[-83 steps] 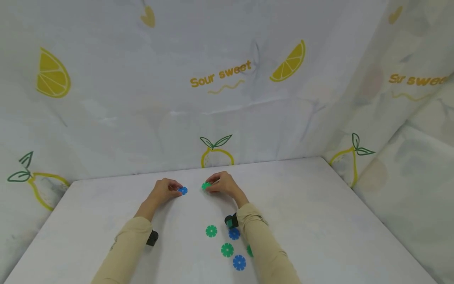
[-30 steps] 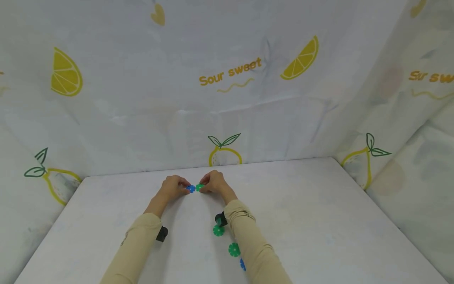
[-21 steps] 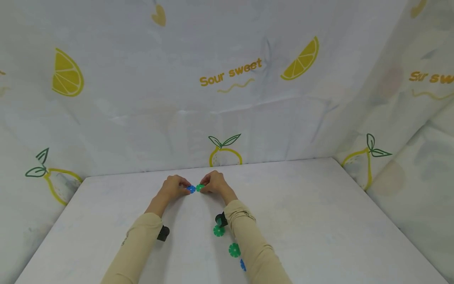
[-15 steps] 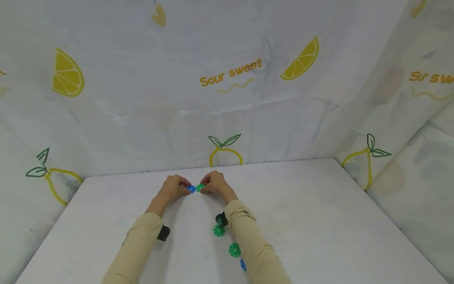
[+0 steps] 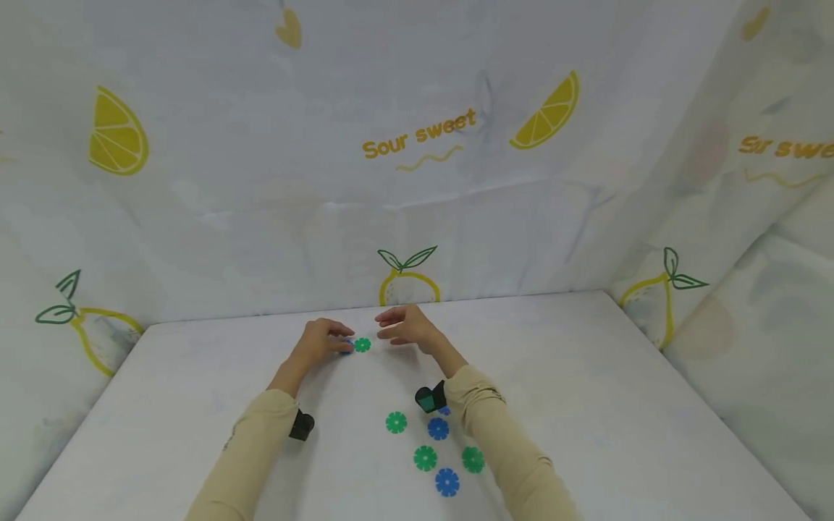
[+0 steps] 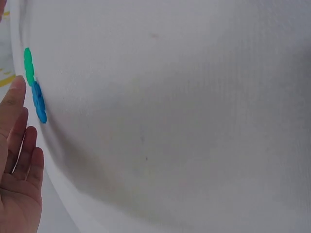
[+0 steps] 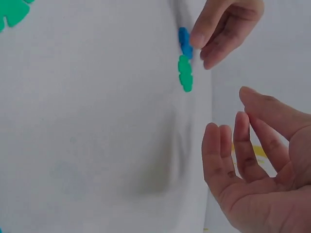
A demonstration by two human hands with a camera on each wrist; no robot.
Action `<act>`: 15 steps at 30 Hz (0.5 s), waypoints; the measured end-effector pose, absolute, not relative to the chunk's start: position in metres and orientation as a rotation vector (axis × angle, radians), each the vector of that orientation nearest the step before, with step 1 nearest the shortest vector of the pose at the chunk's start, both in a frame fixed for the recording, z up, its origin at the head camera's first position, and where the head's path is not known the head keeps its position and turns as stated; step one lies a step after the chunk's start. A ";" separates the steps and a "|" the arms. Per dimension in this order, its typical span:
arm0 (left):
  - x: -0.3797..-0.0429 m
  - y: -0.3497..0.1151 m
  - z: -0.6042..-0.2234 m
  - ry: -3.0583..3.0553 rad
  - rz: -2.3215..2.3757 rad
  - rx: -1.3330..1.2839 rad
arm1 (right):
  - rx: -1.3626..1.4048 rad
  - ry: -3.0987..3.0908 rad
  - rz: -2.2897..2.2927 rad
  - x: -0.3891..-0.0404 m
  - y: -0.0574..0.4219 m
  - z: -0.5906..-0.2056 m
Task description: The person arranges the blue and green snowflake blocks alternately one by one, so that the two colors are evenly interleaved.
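Person wears long sleeves of pale khaki cloth: left sleeve (image 5: 244,449) has a small dark marking (image 5: 225,446) on its outer side, too small to read; right sleeve (image 5: 511,449) wrinkles into soft folds near the wrist. Each wrist carries a compact black camera, left camera (image 5: 302,425) rounded at one end, right camera (image 5: 430,398) showing a dull green patch. Left hand (image 5: 318,343) and right hand (image 5: 412,329) are bare.

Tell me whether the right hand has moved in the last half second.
Yes: the right hand has moved rightward, judged against the central printed lemon.
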State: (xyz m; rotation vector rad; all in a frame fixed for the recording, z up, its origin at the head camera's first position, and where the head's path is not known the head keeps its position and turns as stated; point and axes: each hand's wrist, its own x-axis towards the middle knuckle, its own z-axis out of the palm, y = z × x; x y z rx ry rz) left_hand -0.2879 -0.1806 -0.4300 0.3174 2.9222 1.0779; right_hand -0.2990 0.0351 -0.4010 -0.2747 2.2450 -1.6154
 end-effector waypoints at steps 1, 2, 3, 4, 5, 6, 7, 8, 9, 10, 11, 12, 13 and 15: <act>-0.288 -0.180 -0.431 2.925 1.078 0.326 | -0.261 2.212 -1.645 -0.297 0.038 -0.398; -0.288 -0.178 -0.432 2.927 1.078 0.322 | -0.256 2.183 -1.668 -0.295 0.041 -0.394; -0.288 -0.177 -0.433 2.933 1.069 0.321 | -0.259 2.166 -1.684 -0.292 0.043 -0.391; -0.288 -0.176 -0.434 2.931 1.068 0.311 | -0.257 2.144 -1.697 -0.288 0.046 -0.387; -0.288 -0.175 -0.434 2.931 1.063 0.305 | -0.255 2.126 -1.704 -0.284 0.050 -0.383; -0.289 -0.174 -0.435 2.931 1.062 0.300 | -0.258 2.108 -1.707 -0.279 0.054 -0.379; -0.289 -0.173 -0.435 2.929 1.062 0.297 | -0.270 2.102 -1.700 -0.274 0.058 -0.375; -0.290 -0.173 -0.436 2.926 1.061 0.295 | -0.282 2.095 -1.693 -0.269 0.063 -0.372; -0.290 -0.172 -0.436 2.920 1.063 0.293 | -0.294 2.090 -1.688 -0.265 0.067 -0.370; -0.291 -0.171 -0.436 2.912 1.069 0.288 | -0.299 2.078 -1.684 -0.260 0.072 -0.368; -0.292 -0.171 -0.437 2.905 1.076 0.280 | -0.304 2.070 -1.680 -0.256 0.078 -0.367; -0.292 -0.170 -0.437 2.900 1.078 0.280 | -0.309 2.057 -1.678 -0.252 0.083 -0.366; -0.293 -0.170 -0.437 2.892 1.082 0.273 | -0.320 2.050 -1.670 -0.247 0.089 -0.365; -0.293 -0.168 -0.437 2.880 1.088 0.255 | -0.336 2.042 -1.649 -0.238 0.101 -0.364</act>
